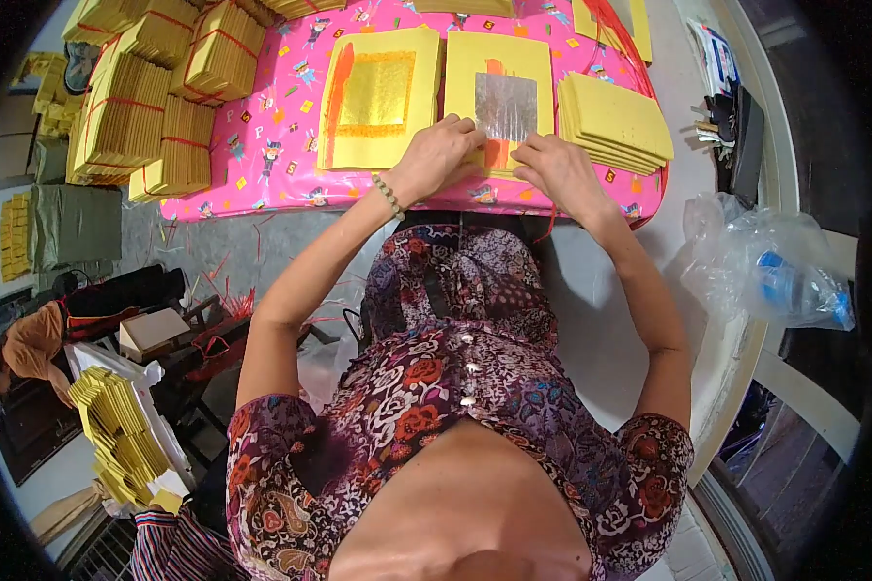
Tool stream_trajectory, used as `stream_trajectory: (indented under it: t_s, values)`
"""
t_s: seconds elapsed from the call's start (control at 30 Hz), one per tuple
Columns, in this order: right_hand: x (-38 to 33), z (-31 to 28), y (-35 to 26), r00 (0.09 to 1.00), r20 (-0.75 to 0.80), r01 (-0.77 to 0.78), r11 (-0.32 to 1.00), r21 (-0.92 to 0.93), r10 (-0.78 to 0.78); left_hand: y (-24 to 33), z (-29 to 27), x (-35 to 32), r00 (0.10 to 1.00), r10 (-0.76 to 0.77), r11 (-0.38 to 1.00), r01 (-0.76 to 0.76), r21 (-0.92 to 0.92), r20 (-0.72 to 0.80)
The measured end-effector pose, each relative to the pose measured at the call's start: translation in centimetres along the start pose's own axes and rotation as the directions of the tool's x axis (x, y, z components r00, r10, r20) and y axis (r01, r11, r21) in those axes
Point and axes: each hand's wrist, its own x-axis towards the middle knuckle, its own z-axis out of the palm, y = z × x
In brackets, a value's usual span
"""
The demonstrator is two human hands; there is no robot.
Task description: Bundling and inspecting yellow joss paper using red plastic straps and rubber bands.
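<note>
Floral blouse (455, 407) filled the view closest to me. Beyond it, at twelve o'clock, my left hand (439, 155) and right hand (562, 174) both pinched the near edge of a yellow sheet (499, 97) with a silver square, lying on the pink tablecloth (262, 145). At two o'clock sat a stack of yellow paper (615, 121); at ten o'clock, tied bundles (145, 107).

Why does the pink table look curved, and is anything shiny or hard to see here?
Head view: the wide fisheye lens bends the pink table toward the rim and darkens the corners; the gold sheet and silver sheet catch glare; the left hand and right hand are sharp, evenly lit.
</note>
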Motion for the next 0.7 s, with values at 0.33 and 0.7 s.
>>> stream_trajectory:
  t_s: [0.33,0.7]
  values:
    - [0.16,-0.37,0.53,1.000,0.000,-0.031,0.995,0.100,0.031,-0.55,-0.29,0.16,1.000,-0.011,0.999,0.011,-0.038,0.017]
    - [0.29,0.20,0.30,0.994,-0.053,-0.090,0.992,0.092,0.096,-0.99,-0.35,0.32,0.999,-0.027,0.999,0.029,-0.044,0.037]
